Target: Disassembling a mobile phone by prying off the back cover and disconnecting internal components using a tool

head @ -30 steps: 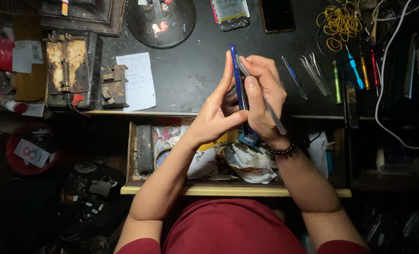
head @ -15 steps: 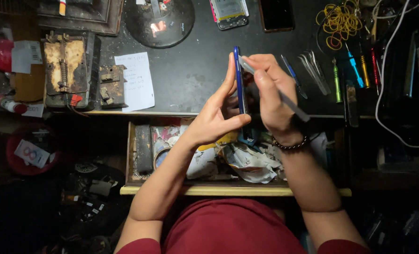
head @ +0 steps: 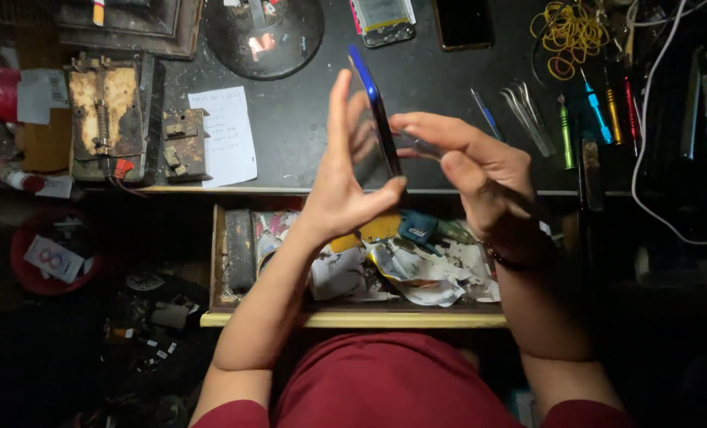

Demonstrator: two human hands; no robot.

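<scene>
Far left, below the tabletop [head: 306, 143]: a red tub [head: 32, 254] with a scrap of printed card in it, sitting in shadow. On the tabletop's left end, a rusty metal clamp fixture [head: 103, 115], a smaller metal block [head: 183, 143] beside it, then a white paper note [head: 225, 135].

Centre: the left hand [head: 341, 174] stands a blue-edged phone [head: 375, 111] on edge above the tabletop's front rim. Grip: thumb pressed at the lower edge, fingers spread flat and loose along one face, so it is more propped than clenched. The phone looks thin, stiff and smooth-sided. Judged fragile on its glass face and likely to slip; best taken by the long edges, not the faces.

Under the hands, an open wooden drawer [head: 353, 319]. Contents: a dark oblong block at the left wall, crumpled paper and foil scraps, a yellow piece, a small blue object [head: 418, 227]. All loose and heaped.

The right hand [head: 472, 166] is at the phone's other face, fingertips touching or nearly touching it, fingers half-curled. It is blurred; cannot tell whether it pinches a thin tool. A beaded bracelet sits on that wrist.

Right of the hands: tweezers [head: 524, 111] and coloured screwdrivers [head: 595, 107] laid in a row, a pile of yellow rubber bands [head: 567, 36] behind them, a white cable [head: 647, 158] looping down the far right.
</scene>
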